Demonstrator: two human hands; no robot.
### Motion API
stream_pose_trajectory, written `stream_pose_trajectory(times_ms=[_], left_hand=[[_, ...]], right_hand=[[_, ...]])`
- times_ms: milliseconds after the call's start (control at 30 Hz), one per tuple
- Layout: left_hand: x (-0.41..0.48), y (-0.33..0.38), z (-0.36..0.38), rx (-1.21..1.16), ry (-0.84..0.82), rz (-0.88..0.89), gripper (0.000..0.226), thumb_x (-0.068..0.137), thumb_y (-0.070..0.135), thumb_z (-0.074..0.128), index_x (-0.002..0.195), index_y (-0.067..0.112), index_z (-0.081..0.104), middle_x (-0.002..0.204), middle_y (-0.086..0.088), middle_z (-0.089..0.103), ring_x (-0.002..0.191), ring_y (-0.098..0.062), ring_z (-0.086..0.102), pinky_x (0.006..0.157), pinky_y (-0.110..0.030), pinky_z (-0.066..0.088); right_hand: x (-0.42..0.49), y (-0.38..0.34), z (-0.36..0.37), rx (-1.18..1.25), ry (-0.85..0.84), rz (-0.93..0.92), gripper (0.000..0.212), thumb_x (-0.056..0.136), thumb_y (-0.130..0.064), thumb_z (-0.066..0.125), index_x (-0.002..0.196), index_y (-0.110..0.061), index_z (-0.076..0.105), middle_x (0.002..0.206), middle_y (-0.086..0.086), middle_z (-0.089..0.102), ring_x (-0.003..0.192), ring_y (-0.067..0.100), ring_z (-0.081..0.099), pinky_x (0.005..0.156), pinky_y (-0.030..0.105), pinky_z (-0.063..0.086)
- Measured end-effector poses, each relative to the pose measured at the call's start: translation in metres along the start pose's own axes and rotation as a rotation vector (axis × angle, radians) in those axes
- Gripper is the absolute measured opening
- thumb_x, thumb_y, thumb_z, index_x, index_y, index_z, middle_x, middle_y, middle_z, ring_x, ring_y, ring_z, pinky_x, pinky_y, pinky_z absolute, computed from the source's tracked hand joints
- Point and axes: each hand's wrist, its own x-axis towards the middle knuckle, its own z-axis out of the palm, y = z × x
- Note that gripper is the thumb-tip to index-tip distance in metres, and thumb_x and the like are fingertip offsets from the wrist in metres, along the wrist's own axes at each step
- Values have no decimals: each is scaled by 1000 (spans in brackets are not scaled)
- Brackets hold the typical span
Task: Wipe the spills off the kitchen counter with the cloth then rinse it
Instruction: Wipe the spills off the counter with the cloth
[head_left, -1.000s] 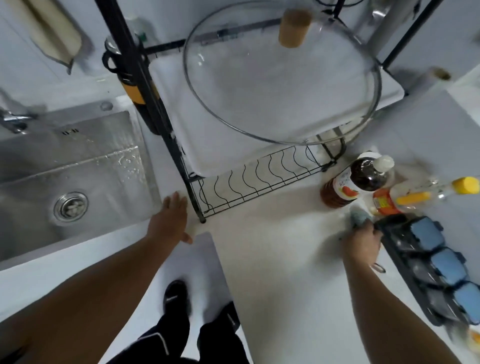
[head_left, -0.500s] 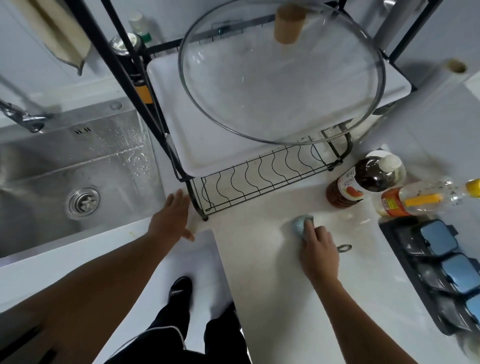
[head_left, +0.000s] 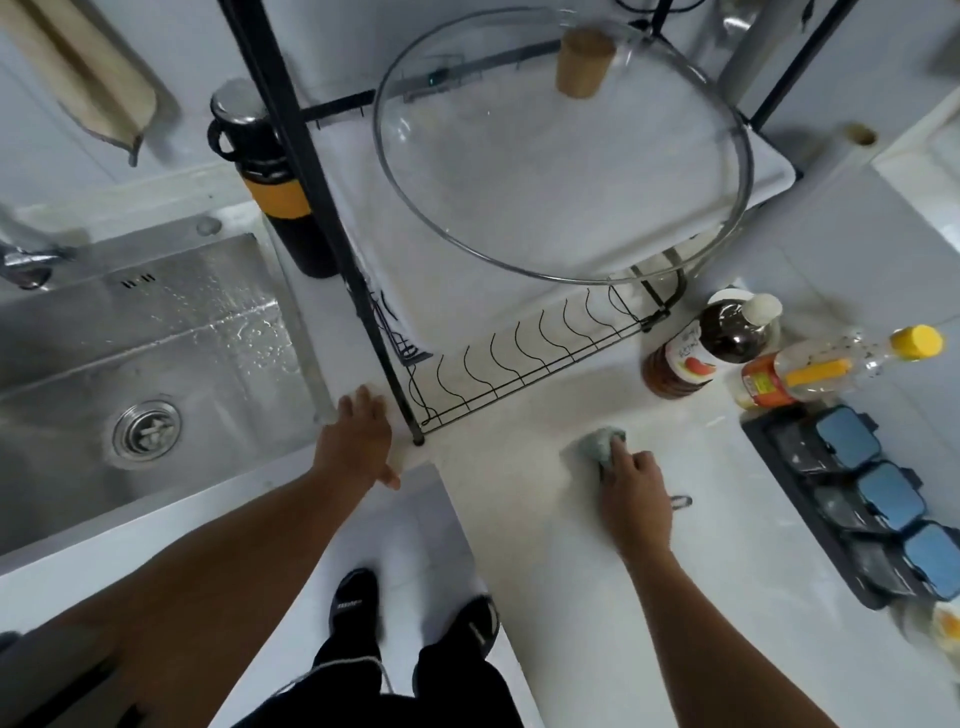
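My right hand (head_left: 631, 493) presses a small grey-blue cloth (head_left: 597, 444) onto the white kitchen counter (head_left: 545, 519), in front of the dish rack. Only the cloth's far end shows past my fingers. My left hand (head_left: 358, 441) lies flat with fingers spread on the counter corner between the steel sink (head_left: 130, 364) and the rack's front leg. It holds nothing. The tap (head_left: 26, 257) sticks in at the far left edge above the wet sink.
A black dish rack (head_left: 519, 358) with a glass lid (head_left: 561, 156) stands behind my hands. A black and orange flask (head_left: 280, 208) stands by the sink. Two bottles, dark (head_left: 711, 343) and clear (head_left: 810, 369), and a tray of blue-lidded jars (head_left: 883, 499) sit right. A small ring (head_left: 680, 501) lies beside my wrist.
My right hand slid the cloth left across the counter, away from the bottles and jar tray to the middle. My left hand stayed planted on the corner.
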Motion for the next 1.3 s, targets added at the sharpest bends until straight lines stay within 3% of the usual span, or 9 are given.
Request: stream_pose_trajectory(times_ms=[67,233,400,567,733,900,1000,1200,1300], left_hand=[[0,-2,2,-22,-10,15,137,66,58,82,155,-5,-2,163,-28,-1,151,-45,10,108,-56,43],[-3,-5,1,-49,-13,42,135,68,59,80,156,-4,-1,163,-29,-2,151,-46,8,109,-55,42],[-3,-10,3,-67,-10,67,134,68,57,81,155,-6,0,162,-30,-4,150,-48,8,110,-58,40],[0,-8,-1,-58,-42,71,136,68,56,82,153,-9,0,161,-33,-5,148,-51,8,109,-60,40],[0,-9,-2,-35,-50,73,135,69,56,81,152,-12,-1,160,-36,-4,148,-53,9,109,-59,41],[4,-6,-4,-33,-89,66,135,70,54,81,151,-12,-5,159,-37,-7,148,-54,6,109,-61,39],[8,-5,-1,-14,-81,60,136,69,56,80,152,-12,-3,159,-37,-4,148,-54,8,108,-60,42],[16,-3,5,-11,-79,45,141,65,54,84,150,-14,-4,158,-39,-4,147,-55,7,106,-62,42],[16,0,3,-36,-118,25,139,66,47,86,150,-15,-6,158,-38,-7,147,-56,4,106,-65,40]], right_hand=[[-14,-17,6,36,40,170,42,93,-17,52,135,-19,49,98,13,51,92,37,55,63,39,48],[-42,-34,20,-115,-64,-355,55,83,-14,67,137,-13,55,100,13,56,86,37,58,59,39,49],[-56,-63,19,40,32,215,46,92,-13,50,137,-18,48,99,13,51,92,37,55,61,40,47],[-75,-86,29,-160,-118,-528,60,83,-18,68,140,-18,50,97,6,57,80,28,59,58,36,50],[-72,-96,24,31,-27,69,50,90,-14,57,140,-16,50,102,13,53,92,34,56,64,40,50],[-99,-109,38,-52,-125,-598,59,75,-19,76,131,-19,58,93,2,58,73,22,60,56,32,56],[-73,-81,28,-93,-183,-763,55,77,-17,72,131,-22,59,91,2,57,74,23,59,57,32,55],[39,8,-13,-46,1,7,54,92,-8,51,145,-14,41,103,20,50,94,42,56,74,46,49],[84,6,-16,-52,15,86,37,93,-9,44,130,-9,42,114,26,52,100,47,55,80,49,49]])
